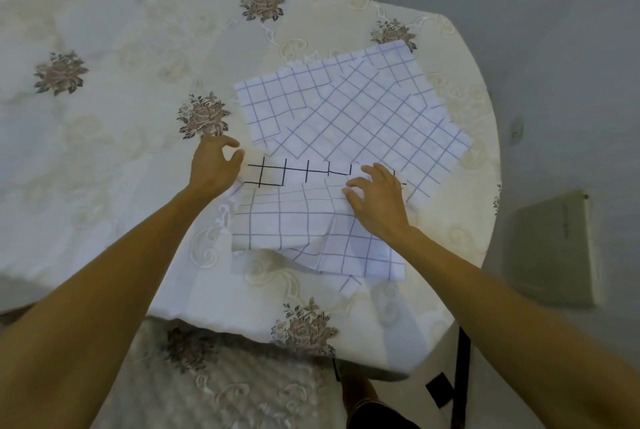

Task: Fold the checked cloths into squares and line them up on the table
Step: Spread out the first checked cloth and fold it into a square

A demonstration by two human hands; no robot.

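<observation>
Two hands at the rumpled near cloth (pixel 294 227), on the right part of the table (pixel 104 116)
The right hand (pixel 379 201) rests on the cloth's far right part, fingers bent, tips on the fabric; whether they pinch it cannot be told. The left hand (pixel 214 165) sits at its far left corner, thumb and fingers loosely curled and apart, holding nothing. A black-lined cloth (pixel 273 174) shows just beyond, partly under it; farther right, blue-checked cloths (pixel 363 116) lie flat and overlapping
</observation>
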